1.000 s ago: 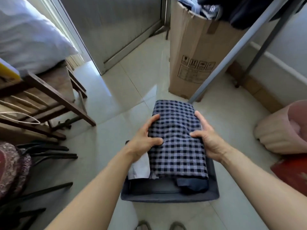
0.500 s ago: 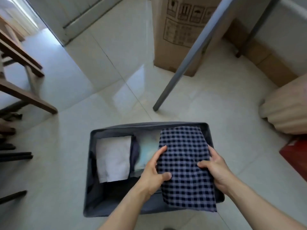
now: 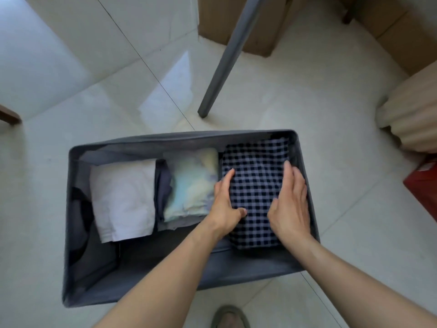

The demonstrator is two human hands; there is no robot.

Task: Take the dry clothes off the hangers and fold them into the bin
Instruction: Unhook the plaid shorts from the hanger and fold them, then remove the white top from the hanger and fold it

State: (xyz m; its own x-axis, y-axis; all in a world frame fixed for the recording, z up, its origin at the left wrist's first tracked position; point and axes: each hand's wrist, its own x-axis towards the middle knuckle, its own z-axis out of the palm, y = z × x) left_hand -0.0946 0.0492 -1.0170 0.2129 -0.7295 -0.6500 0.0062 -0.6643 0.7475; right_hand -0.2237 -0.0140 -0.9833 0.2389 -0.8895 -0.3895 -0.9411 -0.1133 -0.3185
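Tile floor (image 3: pixel 307 91): bin (image 3: pixel 179 136) holds checked cloth (image 3: pixel 256 185); L hand (image 3: pixel 224 205) pinches, R hand (image 3: pixel 292 204) flat

Bin (image 3: pixel 179 136): soft grey fabric, matt. Checked garment (image 3: pixel 256 183): woven cloth, matt. White garment (image 3: pixel 123 197): smooth cloth, lightly creased. Floor (image 3: pixel 113 74): glossy, reflective tile. Box (image 3: pixel 260 41): dull cardboard. Rack leg (image 3: pixel 224 60): smooth, matt grey.

The dark-grey rectangular fabric bin (image 3: pixel 142 143) holds a folded navy-and-white checked cloth (image 3: pixel 256 185) lying flat at its 3 o'clock end, a folded pale tie-dye garment (image 3: pixel 191 183) just beside it, and a folded white garment (image 3: pixel 123 200) toward 9 o'clock.
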